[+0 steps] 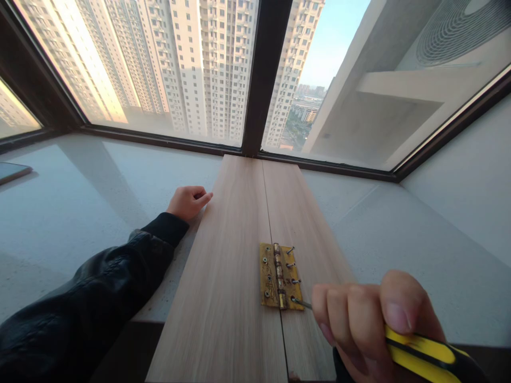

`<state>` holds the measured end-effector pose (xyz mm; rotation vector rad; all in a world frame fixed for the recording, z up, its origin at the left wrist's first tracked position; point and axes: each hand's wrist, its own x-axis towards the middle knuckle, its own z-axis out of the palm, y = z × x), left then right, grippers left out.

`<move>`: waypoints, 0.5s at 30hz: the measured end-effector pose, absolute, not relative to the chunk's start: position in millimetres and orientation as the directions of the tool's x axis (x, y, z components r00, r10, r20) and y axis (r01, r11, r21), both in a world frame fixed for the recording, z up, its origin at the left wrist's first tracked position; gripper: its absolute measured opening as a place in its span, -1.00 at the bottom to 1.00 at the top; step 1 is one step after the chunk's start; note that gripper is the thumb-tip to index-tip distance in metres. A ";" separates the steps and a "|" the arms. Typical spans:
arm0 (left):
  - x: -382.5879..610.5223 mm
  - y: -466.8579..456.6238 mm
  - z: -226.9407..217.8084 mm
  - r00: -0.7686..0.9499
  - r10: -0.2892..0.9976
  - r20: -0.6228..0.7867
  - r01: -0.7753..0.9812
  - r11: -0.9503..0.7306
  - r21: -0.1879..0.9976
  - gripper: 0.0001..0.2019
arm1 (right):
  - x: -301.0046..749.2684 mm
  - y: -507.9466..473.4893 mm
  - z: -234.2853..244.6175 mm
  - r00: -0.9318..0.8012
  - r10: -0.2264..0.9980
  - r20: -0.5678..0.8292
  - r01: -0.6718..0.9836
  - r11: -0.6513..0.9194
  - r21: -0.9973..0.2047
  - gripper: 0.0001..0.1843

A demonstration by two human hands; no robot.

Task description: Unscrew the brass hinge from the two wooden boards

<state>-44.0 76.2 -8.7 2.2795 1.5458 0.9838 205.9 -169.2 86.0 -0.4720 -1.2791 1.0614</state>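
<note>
Two light wooden boards (pixel 235 255) lie side by side on a pale windowsill, joined by a brass hinge (pixel 278 276) across their seam. Several screws stand partly raised on the hinge's right leaf. My right hand (pixel 371 319) grips a yellow-and-black screwdriver (pixel 423 354), and its thin metal tip rests at the lowest right screw (pixel 294 300). My left hand (pixel 187 201), in a black leather sleeve, is loosely curled and rests against the left edge of the left board.
The white stone windowsill (pixel 88 207) stretches left and right of the boards. A dark window frame (pixel 263 80) stands behind them, with tall buildings outside. A flat dark object (pixel 11 171) lies at the far left. A white wall (pixel 471 175) rises on the right.
</note>
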 end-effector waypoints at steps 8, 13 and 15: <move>-45.6 75.6 -8.7 0.219 0.885 0.410 0.735 -0.427 0.528 -0.60 | 205.5 -159.7 87.2 -0.142 0.744 0.653 -0.380 0.569 -0.730 -0.51; -44.7 75.7 -8.3 0.221 0.887 0.405 0.734 -0.424 0.530 -0.61 | 207.1 -164.1 87.0 -0.167 0.802 0.574 -0.378 0.485 -0.788 -0.67; -44.3 75.5 -8.3 0.222 0.888 0.403 0.735 -0.424 0.530 -0.61 | 208.8 -164.3 86.3 -0.115 0.801 0.587 -0.331 0.526 -0.783 -0.66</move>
